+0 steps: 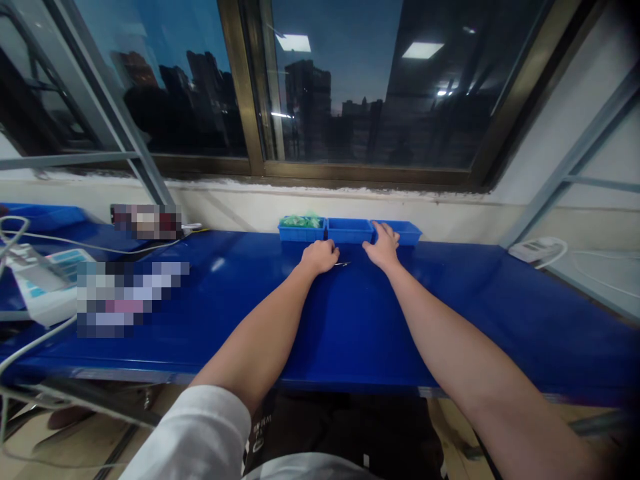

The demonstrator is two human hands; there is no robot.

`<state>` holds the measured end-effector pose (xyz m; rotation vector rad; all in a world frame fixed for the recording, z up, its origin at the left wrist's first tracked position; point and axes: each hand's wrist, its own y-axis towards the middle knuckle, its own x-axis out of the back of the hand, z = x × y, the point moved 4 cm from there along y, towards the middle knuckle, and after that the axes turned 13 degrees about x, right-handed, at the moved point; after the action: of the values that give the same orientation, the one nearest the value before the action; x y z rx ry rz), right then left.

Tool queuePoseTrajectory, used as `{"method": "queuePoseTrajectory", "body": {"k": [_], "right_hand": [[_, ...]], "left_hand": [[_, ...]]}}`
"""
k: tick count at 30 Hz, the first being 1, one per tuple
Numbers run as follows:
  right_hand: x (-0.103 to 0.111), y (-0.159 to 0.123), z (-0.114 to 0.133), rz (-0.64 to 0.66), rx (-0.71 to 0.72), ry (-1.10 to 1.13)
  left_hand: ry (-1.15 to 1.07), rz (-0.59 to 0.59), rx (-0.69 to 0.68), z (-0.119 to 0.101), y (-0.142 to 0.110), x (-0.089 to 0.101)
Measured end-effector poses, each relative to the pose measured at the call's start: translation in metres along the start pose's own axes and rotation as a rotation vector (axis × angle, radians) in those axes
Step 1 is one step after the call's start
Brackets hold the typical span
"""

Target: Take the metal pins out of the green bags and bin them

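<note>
Three small blue plastic bins stand side by side against the wall at the far edge of the blue table. The left bin (301,233) holds green, clear-looking plastic packets (303,221). Inside the middle bin (349,231) I see no contents. My right hand (384,247) is at the left end of the right bin (409,233), thumb and fingers apart, fingertips over its rim; it partly hides that bin. Just before the left and middle bins, my left hand (320,257) is curled closed low over the table. A thin shiny metal piece (343,264) sticks out beside its fingertips.
The blue tabletop (350,333) spreads around my arms. At left are a white device (47,283) with cables, blurred-out items and another blue bin (45,217). A white power strip (537,249) lies at right. Grey metal frame posts (575,160) rise on both sides, with a window behind.
</note>
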<state>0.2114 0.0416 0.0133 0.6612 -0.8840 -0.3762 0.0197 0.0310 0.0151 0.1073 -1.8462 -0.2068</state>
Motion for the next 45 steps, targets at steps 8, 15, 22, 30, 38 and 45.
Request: {"method": "queuePoseTrajectory", "body": {"k": [8, 15, 22, 30, 38, 45], "right_hand": [[-0.026, -0.019, 0.048, 0.601, 0.41, 0.1], [-0.029, -0.017, 0.048, 0.598, 0.478, 0.113], [-0.031, -0.014, 0.041, 0.541, 0.454, 0.116], [-0.032, -0.013, 0.04, 0.451, 0.467, 0.104], [-0.02, -0.004, 0.033, 0.149, 0.291, 0.304], [-0.025, -0.006, 0.027, 0.239, 0.035, 0.579]], "left_hand": [[-0.048, 0.01, 0.057, 0.008, 0.003, -0.001], [-0.051, 0.009, 0.038, 0.007, 0.006, -0.005], [-0.027, 0.016, -0.017, 0.002, 0.001, -0.005], [-0.084, 0.026, -0.129, -0.005, -0.002, -0.003], [-0.311, -0.14, -0.301, -0.011, -0.005, 0.007], [-0.471, -0.12, -0.422, -0.017, -0.006, 0.004]]}}
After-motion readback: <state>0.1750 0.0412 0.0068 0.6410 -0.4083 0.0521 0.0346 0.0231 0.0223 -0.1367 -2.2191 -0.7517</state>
